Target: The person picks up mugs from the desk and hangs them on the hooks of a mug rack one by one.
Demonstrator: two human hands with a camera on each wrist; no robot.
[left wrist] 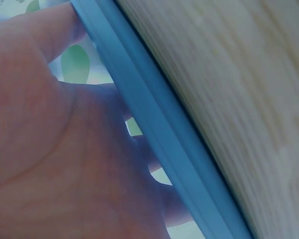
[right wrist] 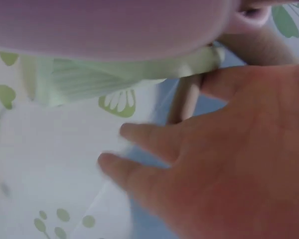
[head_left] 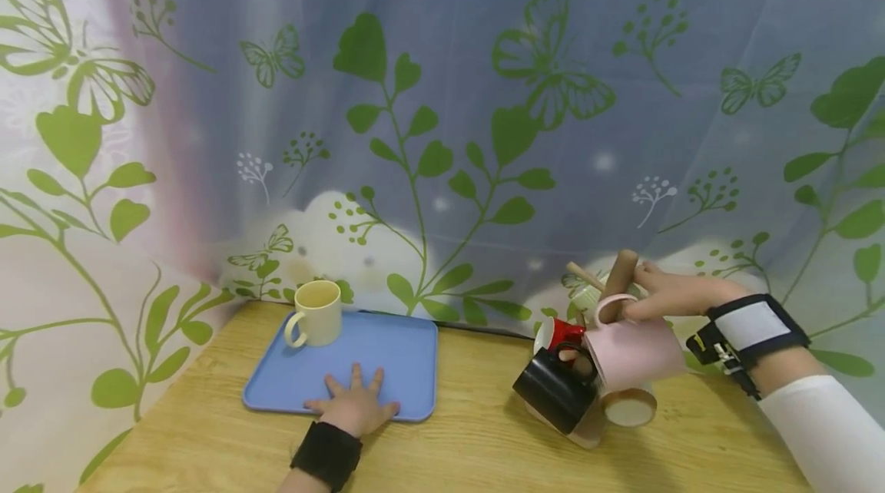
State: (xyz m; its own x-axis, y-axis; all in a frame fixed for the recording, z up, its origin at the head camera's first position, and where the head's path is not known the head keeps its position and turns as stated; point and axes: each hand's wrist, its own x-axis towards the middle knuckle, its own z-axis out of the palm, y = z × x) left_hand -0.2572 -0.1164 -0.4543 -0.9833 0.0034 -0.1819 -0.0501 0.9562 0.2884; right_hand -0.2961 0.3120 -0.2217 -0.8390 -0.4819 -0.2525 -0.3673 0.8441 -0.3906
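My left hand [head_left: 354,405] lies spread over the near rim of a blue tray [head_left: 408,351], fingers straight. In the left wrist view, its palm is beside the tray's edge [left wrist: 149,124]. A pale yellow mug [head_left: 323,316] stands upright at the tray's back left. On the right, my right hand [head_left: 671,292] reaches to the top of a wooden mug tree [head_left: 621,274], beside a tilted pink mug [head_left: 636,355]. Its thumb lies by the pink mug's handle; two fingers stretch straight in the right wrist view. A pale green mug [right wrist: 94,79] is close behind; the finger contact is partly hidden.
A black mug [head_left: 556,389] and a red mug [head_left: 549,333] hang on the tree's left side. Below the pink mug is another cup [head_left: 629,406]. The wooden table [head_left: 477,431] meets a patterned curtain [head_left: 442,132] at the back.
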